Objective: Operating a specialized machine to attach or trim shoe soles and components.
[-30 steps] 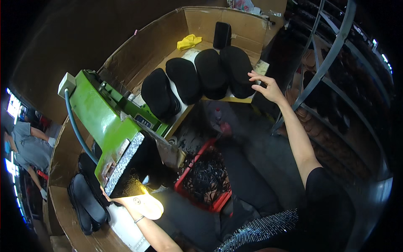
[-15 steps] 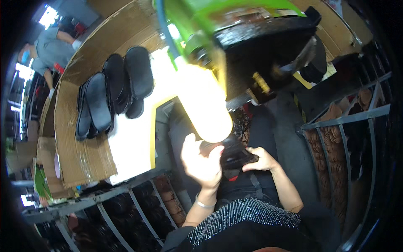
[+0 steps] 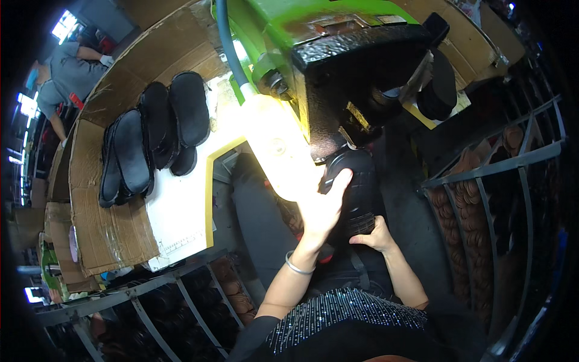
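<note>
Both my hands hold a black shoe sole (image 3: 360,192) just below the black head of a green machine (image 3: 356,66). My left hand (image 3: 319,208) grips its left side, with the thumb laid over the top and the other fingers hidden. At the near end, my right hand (image 3: 377,235) pinches the sole's edge. The far end of the sole reaches up to the machine's working part, and I cannot tell whether they touch. A bright lamp (image 3: 277,145) on a blue-grey stem glares beside my left hand.
Several black soles (image 3: 132,151) lie stacked on a white tabletop (image 3: 184,223) walled with cardboard (image 3: 123,241). More black soles (image 3: 438,87) stand right of the machine. Metal racks (image 3: 494,172) with brown and black pieces flank me. Another person (image 3: 69,75) works at far left.
The sole has moved up and right toward the machine head and turned lengthwise. My left hand has risen with it, its thumb now over the top. My right hand stays at the near end.
</note>
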Motion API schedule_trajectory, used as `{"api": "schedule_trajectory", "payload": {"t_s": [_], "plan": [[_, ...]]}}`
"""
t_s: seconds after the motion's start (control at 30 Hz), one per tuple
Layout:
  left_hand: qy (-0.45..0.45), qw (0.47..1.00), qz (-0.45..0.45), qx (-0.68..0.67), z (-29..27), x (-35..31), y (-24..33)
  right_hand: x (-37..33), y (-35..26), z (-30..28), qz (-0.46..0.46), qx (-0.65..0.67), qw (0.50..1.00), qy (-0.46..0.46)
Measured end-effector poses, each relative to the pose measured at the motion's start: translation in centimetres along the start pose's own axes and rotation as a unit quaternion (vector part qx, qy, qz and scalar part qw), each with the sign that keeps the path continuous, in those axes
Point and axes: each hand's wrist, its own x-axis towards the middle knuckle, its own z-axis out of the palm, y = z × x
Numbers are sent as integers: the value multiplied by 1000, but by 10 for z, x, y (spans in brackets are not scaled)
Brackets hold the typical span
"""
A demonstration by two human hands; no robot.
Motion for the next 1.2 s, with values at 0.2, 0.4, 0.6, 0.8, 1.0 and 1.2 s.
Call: {"api": "schedule_trajectory", "payload": {"t_s": [0.2, 0.4, 0.6, 0.8, 1.0, 1.2], "plan": [[46, 993, 31, -100, 3, -2, -22, -15, 16, -38, 33, 64, 997, 24], [68, 991, 5, -112, -3, -17, -40, -25, -15, -69, -94, 208, 948, 220], [54, 978, -23, -200, 4, -12, -19, 15, -93, -101, -171, 9, 902, 397], [24, 991, 5, -133, -15, -3, -41, 82, -170, -92, -229, 40, 940, 251], [17, 974, -19, -225, -46, 1, -41, 112, -172, -69, -252, 100, 951, 145], [91, 949, -31, -300, -90, 9, -38, 119, -134, -30, -230, 204, 947, 93]]}}
